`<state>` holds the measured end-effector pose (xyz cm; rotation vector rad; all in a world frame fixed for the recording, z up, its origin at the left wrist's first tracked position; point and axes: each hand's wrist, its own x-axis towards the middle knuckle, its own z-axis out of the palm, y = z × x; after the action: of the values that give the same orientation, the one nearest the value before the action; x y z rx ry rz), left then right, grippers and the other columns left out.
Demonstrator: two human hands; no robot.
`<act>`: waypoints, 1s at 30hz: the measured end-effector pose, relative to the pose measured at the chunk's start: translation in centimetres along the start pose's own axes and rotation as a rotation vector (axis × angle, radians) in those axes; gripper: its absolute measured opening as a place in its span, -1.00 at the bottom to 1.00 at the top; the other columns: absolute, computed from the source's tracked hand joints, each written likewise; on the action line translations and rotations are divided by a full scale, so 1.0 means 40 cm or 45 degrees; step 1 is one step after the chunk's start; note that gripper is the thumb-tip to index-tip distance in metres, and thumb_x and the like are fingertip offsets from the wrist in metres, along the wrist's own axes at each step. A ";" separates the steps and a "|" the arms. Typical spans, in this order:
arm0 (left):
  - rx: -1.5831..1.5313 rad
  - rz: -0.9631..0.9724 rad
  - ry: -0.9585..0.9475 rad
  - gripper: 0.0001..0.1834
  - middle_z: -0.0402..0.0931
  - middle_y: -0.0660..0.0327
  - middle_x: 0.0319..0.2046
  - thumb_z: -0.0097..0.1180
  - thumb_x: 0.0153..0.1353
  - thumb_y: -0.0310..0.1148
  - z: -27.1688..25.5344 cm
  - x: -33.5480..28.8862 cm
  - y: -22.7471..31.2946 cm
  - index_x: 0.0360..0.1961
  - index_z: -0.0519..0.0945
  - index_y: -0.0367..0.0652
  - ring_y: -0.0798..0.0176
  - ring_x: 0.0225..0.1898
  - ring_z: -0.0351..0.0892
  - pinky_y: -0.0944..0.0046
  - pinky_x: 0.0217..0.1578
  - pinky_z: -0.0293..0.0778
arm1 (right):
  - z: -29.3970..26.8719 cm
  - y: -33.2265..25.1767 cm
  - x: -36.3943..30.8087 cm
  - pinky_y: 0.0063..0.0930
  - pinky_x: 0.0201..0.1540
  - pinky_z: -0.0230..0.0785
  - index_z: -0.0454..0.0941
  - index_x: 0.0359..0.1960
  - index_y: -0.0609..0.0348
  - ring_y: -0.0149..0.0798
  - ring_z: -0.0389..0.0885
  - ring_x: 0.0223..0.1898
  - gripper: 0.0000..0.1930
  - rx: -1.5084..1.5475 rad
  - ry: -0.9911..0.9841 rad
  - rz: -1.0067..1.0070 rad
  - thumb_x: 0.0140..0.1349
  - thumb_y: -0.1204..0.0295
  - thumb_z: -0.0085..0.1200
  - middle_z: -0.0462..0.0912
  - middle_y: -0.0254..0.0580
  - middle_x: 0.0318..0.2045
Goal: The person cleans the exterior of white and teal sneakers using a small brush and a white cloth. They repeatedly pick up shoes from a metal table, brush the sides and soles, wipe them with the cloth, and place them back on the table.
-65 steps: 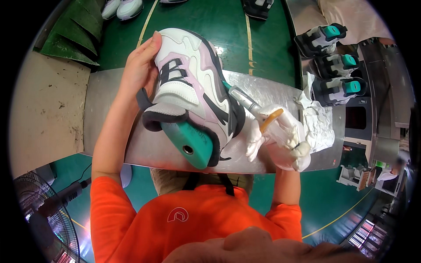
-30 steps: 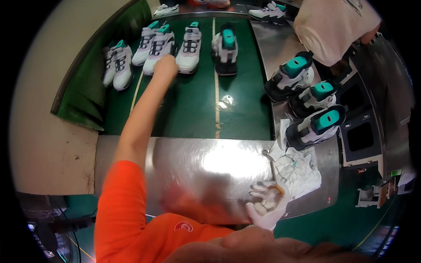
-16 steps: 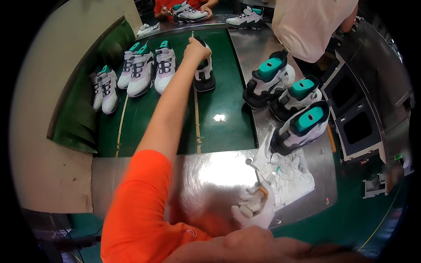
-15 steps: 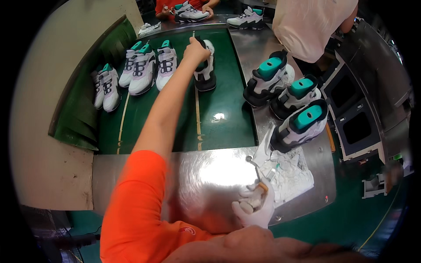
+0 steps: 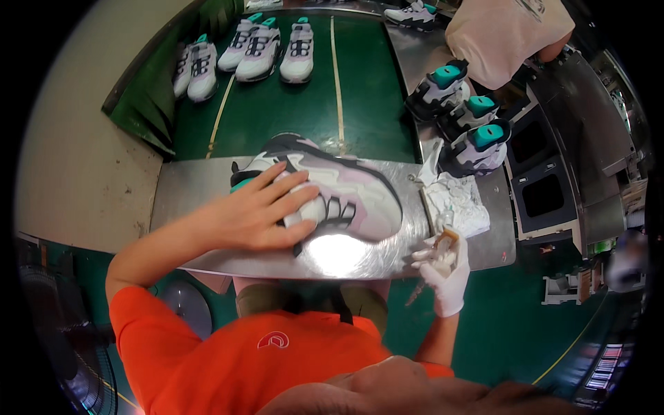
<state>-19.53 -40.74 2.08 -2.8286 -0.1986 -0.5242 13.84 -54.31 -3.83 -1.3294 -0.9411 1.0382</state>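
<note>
A white, lilac and black sneaker [image 5: 363, 190] lies tilted on the metal table [image 5: 197, 187] in front of me, its toe to the right. My left hand [image 5: 270, 207] is bare and grips it over the strap and tongue, fingers spread across the upper. Off to the right, my right hand [image 5: 446, 270] wears a white glove and is closed round a slim tool with a tan part [image 5: 447, 238]; the tool's exact kind is unclear. Beyond this hand lies crumpled white paper [image 5: 470, 204], touching a sneaker [image 5: 477, 149] with a teal insert.
Several sneakers [image 5: 257, 55] stand at the far left of the green belt [image 5: 283, 114]. Two more sneakers [image 5: 465, 114] line the right-hand metal ledge. A person in a pale top [image 5: 508, 41] is at the far right. Lower left, a fan [image 5: 62, 353] stands near a round stool [image 5: 187, 308].
My left hand has brought the sneaker from the far part of the belt to the near metal table and turned it sideways. My right hand still holds the tool. The view has shifted.
</note>
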 end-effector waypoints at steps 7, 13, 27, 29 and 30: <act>-0.149 -0.069 -0.051 -0.66 0.41 -0.03 0.06 0.19 0.07 -0.32 -0.059 -0.108 0.101 -0.10 0.45 0.07 -0.13 0.10 0.45 -0.20 0.10 0.41 | -0.003 -0.055 -0.020 -0.51 -0.24 0.52 0.29 0.20 0.22 -0.31 0.62 -0.25 -0.27 0.049 -0.174 0.036 -0.15 0.66 0.19 0.52 -0.15 -0.14; -0.125 -0.112 0.084 -0.60 0.40 0.03 0.12 0.26 0.05 -0.31 -0.014 -0.121 0.100 -0.08 0.41 0.20 -0.10 0.11 0.47 -0.13 0.11 0.42 | 0.025 -0.083 0.031 -0.46 -0.27 0.53 0.32 0.17 0.31 -0.21 0.65 -0.29 -0.35 -0.479 -0.272 0.279 -0.05 0.52 0.20 0.57 -0.09 -0.23; -0.290 -0.198 0.161 -0.65 0.41 0.00 0.09 0.17 0.10 -0.34 -0.002 -0.118 0.079 -0.10 0.36 0.14 -0.11 0.07 0.50 -0.11 0.11 0.40 | 0.252 -0.082 0.151 -0.18 -0.11 0.52 0.23 0.14 0.57 0.06 0.64 -0.27 0.10 0.870 -1.068 0.360 -0.46 0.01 0.34 0.56 0.30 -0.25; -0.298 -0.202 0.157 -0.66 0.41 -0.01 0.08 0.17 0.10 -0.33 -0.003 -0.117 0.077 -0.10 0.37 0.13 -0.10 0.07 0.49 -0.12 0.12 0.39 | 0.253 -0.081 0.157 -0.18 -0.11 0.52 0.23 0.14 0.58 0.06 0.63 -0.24 0.10 0.890 -1.057 0.369 -0.45 0.02 0.34 0.55 0.30 -0.22; -0.300 -0.204 0.156 -0.66 0.40 -0.01 0.08 0.17 0.10 -0.32 -0.005 -0.116 0.077 -0.10 0.37 0.13 -0.10 0.07 0.49 -0.12 0.13 0.38 | 0.250 -0.080 0.161 -0.18 -0.11 0.52 0.23 0.14 0.58 0.06 0.63 -0.23 0.10 0.894 -1.056 0.370 -0.45 0.02 0.33 0.55 0.30 -0.21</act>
<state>-23.35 -44.13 -0.14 -3.0097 -0.3643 -0.8015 6.28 -45.14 -0.56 -0.4220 -0.8340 1.9977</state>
